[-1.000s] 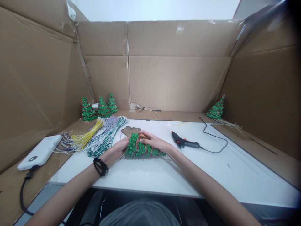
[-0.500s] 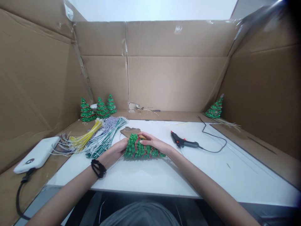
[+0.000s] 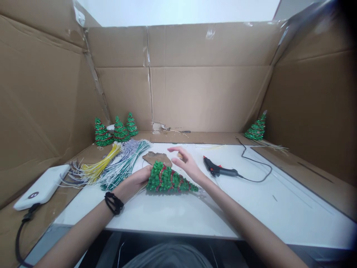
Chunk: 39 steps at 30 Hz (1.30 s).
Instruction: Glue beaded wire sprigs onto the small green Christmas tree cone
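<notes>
A green tree with red garland [image 3: 170, 180] lies on its side above the white table, its tip pointing right. At its base is my left hand [image 3: 143, 175], holding it, with the fingertips hidden behind and under the base. My right hand [image 3: 185, 162] is raised just above and behind the tree, apart from it, thumb and index finger spread. Something small and tan [image 3: 180, 155] shows in the palm, tucked against the curled fingers. Behind the tree a brown, irregular flat piece [image 3: 156, 158] lies on the table [image 3: 178, 216].
Wire bundles, yellow [image 3: 103, 163] and green-white [image 3: 122, 169], lie at left beside a white power bank [image 3: 41, 188]. A black glue gun [image 3: 219, 169] with a cable lies right. Three small trees [image 3: 120, 130] stand back left, another [image 3: 256, 128] back right. Cardboard walls surround the table.
My right hand has let go of the tree and lifted up and away, its thumb and index finger now apart. The tree's tip now shows, while my left hand stays at the base.
</notes>
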Tool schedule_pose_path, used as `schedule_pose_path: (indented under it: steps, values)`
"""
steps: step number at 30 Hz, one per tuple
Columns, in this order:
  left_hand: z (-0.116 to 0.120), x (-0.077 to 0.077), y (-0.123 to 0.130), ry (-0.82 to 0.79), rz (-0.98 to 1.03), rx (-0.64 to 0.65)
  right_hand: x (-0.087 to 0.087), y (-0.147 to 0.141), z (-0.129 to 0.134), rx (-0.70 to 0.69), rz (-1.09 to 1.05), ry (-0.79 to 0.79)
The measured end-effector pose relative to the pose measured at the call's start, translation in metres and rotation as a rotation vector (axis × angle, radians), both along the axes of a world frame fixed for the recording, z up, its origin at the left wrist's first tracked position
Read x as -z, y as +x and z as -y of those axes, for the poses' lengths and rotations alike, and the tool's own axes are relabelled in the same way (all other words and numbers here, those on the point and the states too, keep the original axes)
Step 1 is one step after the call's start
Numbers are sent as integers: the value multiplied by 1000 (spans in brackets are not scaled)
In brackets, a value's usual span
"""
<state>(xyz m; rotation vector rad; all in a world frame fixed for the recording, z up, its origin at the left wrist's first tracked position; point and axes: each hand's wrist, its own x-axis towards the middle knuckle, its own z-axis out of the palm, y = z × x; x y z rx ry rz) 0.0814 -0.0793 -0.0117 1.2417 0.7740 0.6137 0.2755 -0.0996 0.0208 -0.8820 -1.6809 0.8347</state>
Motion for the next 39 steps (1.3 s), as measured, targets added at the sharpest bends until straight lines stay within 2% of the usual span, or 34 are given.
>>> schedule_pose_path:
  steps: [2, 3, 6, 9, 13, 19, 25, 31, 39]
  values:
    - [-1, 2, -1, -6, 2, 24, -4, 2, 4, 149, -53, 82]
    - [-2, 3, -2, -10, -2, 33, -3, 3, 6, 181, -50, 103]
    - [-3, 6, -4, -11, -15, 53, 4, 4, 19, 128, 72, 162]
    - [-3, 7, -4, 0, -10, 77, 14, 3, 31, 55, 198, 289]
    - [-2, 6, -4, -12, 6, 66, 18, 2, 35, 15, 325, 414]
    - [-1, 5, -5, -10, -1, 53, 18, -1, 32, 23, 435, 429]
    - [-2, 4, -4, 6, -1, 70, 16, -3, 35, 60, 484, 354]
    - [-1, 7, -5, -4, -3, 21, 11, -8, 38, 105, 537, 269]
    - [0, 11, -5, -6, 21, 3, 4, -14, 40, 164, 725, 254]
